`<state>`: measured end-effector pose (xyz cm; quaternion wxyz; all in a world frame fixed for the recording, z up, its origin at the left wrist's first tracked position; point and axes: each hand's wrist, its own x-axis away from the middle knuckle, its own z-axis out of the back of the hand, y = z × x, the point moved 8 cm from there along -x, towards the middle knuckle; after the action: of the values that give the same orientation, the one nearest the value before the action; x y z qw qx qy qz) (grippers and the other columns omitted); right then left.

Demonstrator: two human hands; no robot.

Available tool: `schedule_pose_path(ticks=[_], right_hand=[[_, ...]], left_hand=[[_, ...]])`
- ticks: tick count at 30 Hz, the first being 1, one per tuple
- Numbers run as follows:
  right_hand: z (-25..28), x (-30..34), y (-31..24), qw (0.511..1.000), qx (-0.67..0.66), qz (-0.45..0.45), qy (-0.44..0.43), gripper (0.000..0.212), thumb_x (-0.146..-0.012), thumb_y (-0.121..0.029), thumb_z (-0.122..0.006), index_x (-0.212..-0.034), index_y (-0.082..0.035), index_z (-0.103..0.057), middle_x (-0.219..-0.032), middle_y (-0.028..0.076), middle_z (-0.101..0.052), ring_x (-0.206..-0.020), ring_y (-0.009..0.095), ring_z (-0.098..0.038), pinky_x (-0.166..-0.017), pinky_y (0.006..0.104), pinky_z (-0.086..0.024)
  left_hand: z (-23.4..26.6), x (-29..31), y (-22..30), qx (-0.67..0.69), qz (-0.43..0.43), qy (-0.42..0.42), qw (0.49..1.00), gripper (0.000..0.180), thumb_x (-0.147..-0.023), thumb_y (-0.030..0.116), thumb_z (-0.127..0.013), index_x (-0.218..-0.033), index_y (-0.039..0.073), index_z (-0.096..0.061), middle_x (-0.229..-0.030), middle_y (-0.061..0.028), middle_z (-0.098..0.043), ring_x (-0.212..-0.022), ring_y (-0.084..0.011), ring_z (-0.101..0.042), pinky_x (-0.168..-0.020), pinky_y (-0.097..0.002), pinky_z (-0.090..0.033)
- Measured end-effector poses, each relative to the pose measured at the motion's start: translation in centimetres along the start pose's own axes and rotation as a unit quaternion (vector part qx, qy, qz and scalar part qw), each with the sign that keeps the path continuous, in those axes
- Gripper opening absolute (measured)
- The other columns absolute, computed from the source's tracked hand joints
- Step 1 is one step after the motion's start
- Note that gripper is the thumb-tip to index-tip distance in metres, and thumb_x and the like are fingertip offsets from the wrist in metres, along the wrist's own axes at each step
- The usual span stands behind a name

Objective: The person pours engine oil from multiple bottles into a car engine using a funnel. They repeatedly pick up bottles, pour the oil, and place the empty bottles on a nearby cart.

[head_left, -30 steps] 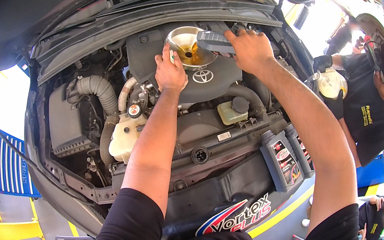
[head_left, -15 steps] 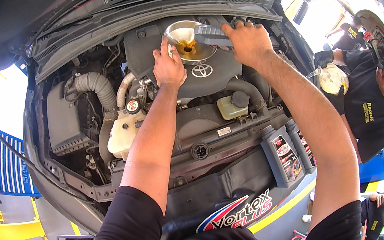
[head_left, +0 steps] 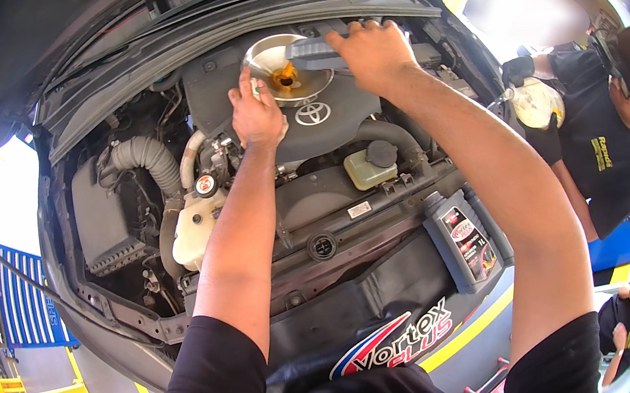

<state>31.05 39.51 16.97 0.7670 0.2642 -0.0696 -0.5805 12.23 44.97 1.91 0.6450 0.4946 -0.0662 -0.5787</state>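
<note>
Bright workshop w/ blue slatted rack [head_left: 25,295] at far L; gloved co-worker [head_left: 610,132] at R, in dark top, holding whitish container [head_left: 536,105]. Below, open engine bay w/ dark engine cover [head_left: 209,95] in mid. Gripping grey bottle [head_left: 314,53] in R hand [head_left: 373,57], tipped almost flat, mouth end over funnel [head_left: 268,59]; amber fluid [head_left: 290,71] inside, round the dark center hole. Holding funnel at near L side w/ L hand [head_left: 258,113], plus small white-green item btwn fingers, too small to ID. Funnel above engine cover, just beyond round emblem [head_left: 312,113]. Nearer: cream tank [head_left: 190,236] beside L forearm, yellowish reservoir [head_left: 366,174] w/ black cap. Labelled bottle [head_left: 464,244], 2nd bottle partly hidden behind, near black sheet [head_left: 376,304] at R front.
</note>
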Motion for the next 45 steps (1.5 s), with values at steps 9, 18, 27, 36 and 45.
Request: schedule_pose_path(ticks=[9, 18, 27, 36, 45], right_hand=[[0.5, -0.2, -0.1, 0.999, 0.033, 0.012, 0.021, 0.063, -0.084, -0.016, -0.077, -0.142, -0.018, -0.053, -0.120, 0.013, -0.068, -0.114, 0.030, -0.069, -0.093, 0.0479, -0.054], [-0.3, -1.3, -1.1, 0.996, 0.030, 0.013, 0.085, 0.054, -0.092, -0.023, -0.067, -0.143, -0.009, -0.056, -0.123, 0.015, -0.070, -0.115, 0.036, -0.068, -0.095, 0.0610, -0.051], [-1.7, -2.1, -0.6, 0.992, 0.067, 0.032, 0.100, 0.036, -0.090, -0.027, -0.070, -0.120, -0.008, -0.075, -0.123, 0.014, -0.071, -0.117, 0.035, -0.065, -0.095, 0.0621, -0.050], [0.2, -3.3, -1.5, 0.993, 0.060, 0.094, 0.047, 0.023, -0.083, -0.016, -0.075, -0.106, -0.013, -0.077, -0.119, 0.006, -0.069, -0.120, 0.025, -0.064, -0.094, 0.0436, -0.055], [1.0, -4.5, -3.5, 0.973, 0.151, 0.146, 0.092, 0.027, -0.085, -0.017, -0.073, -0.113, -0.013, -0.075, -0.120, 0.001, -0.069, -0.120, 0.021, -0.063, -0.094, 0.0377, -0.054]], left_hand=[[0.1, -0.1, 0.5, 0.003, -0.011, -0.001, 1.000, 0.045, -0.108, 0.040, -0.047, -0.150, 0.022, -0.048, -0.122, -0.0195, -0.058, -0.101, -0.0437, -0.067, -0.084, -0.0564, -0.055], [0.8, 0.4, 0.0, 0.007, -0.001, 0.004, 1.000, 0.044, -0.109, 0.040, -0.045, -0.150, 0.023, -0.049, -0.122, -0.0216, -0.060, -0.109, -0.0451, -0.065, -0.092, -0.0559, -0.053], [-0.2, 0.5, 1.5, 0.029, -0.007, -0.007, 1.000, 0.048, -0.110, 0.045, -0.040, -0.152, 0.024, -0.048, -0.121, -0.0216, -0.058, -0.105, -0.0447, -0.065, -0.085, -0.0568, -0.052], [0.3, 0.4, 0.1, -0.009, 0.018, -0.024, 1.000, 0.047, -0.109, 0.045, -0.045, -0.153, 0.028, -0.045, -0.127, -0.0206, -0.055, -0.105, -0.0458, -0.066, -0.086, -0.0566, -0.056], [0.7, 0.2, -0.4, 0.009, 0.002, -0.012, 1.000, 0.049, -0.108, 0.044, -0.045, -0.151, 0.022, -0.048, -0.121, -0.0187, -0.059, -0.101, -0.0417, -0.068, -0.083, -0.0545, -0.056]])
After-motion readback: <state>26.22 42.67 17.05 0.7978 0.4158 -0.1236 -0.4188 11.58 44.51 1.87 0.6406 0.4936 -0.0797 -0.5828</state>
